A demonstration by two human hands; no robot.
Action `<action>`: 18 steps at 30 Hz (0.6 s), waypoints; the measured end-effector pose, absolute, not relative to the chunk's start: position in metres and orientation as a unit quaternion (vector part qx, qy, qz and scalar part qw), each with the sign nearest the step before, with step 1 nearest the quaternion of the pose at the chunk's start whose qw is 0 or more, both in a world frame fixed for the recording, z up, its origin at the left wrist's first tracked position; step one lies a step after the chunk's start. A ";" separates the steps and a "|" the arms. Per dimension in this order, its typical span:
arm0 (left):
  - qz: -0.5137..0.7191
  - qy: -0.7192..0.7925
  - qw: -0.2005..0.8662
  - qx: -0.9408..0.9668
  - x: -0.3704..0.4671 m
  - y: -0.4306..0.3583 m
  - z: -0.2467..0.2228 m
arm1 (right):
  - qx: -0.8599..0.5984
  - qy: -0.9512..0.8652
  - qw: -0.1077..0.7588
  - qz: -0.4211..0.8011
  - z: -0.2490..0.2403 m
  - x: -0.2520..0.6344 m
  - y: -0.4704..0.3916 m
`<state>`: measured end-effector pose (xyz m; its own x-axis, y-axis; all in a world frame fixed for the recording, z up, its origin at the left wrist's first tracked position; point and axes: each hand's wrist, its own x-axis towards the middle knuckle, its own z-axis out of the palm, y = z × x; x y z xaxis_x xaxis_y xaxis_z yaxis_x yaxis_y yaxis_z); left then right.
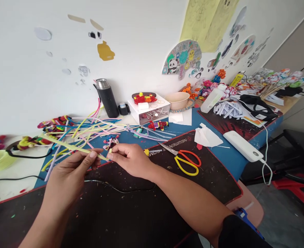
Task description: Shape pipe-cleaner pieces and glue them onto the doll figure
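Note:
A pale yellow-green fuzzy stem (69,146) slants across the front of the colored stems, pinched between the thumb and fingers of my left hand (74,168). Its far end reaches up to the left. My right hand (131,160) is closed at the stem's near end, with a small pale yellow piece (110,150) showing at its fingertips. Just behind my fingers lies a small multicolored fuzzy figure (112,140). Scissors (184,158) with one red and one yellow handle rest on the black mat (131,213), right of my right hand.
Loose colored stems (86,129) lie at the back left near a black thermos (107,98). Behind the mat stand a white box (152,115) and a beige bowl (177,101). A white power bank (242,146) and crumpled tissue (207,136) are at right.

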<state>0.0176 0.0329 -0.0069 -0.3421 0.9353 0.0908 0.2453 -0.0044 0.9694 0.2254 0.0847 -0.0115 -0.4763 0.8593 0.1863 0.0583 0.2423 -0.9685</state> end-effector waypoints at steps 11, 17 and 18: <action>0.402 0.613 0.281 0.620 0.024 0.034 0.018 | -0.366 -0.786 0.255 0.429 -0.015 0.221 0.078; 0.381 0.596 0.392 0.588 0.013 0.036 0.018 | -0.358 -0.775 0.267 0.448 -0.017 0.220 0.074; 0.389 0.596 0.404 0.575 0.011 0.037 0.019 | -0.358 -0.765 0.273 0.460 -0.017 0.219 0.074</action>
<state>0.0114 0.0369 0.0190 -0.0131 0.9994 -0.0333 0.3705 0.0358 0.9281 0.2190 0.0739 -0.0175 -0.5944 0.7992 0.0886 0.2969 0.3206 -0.8995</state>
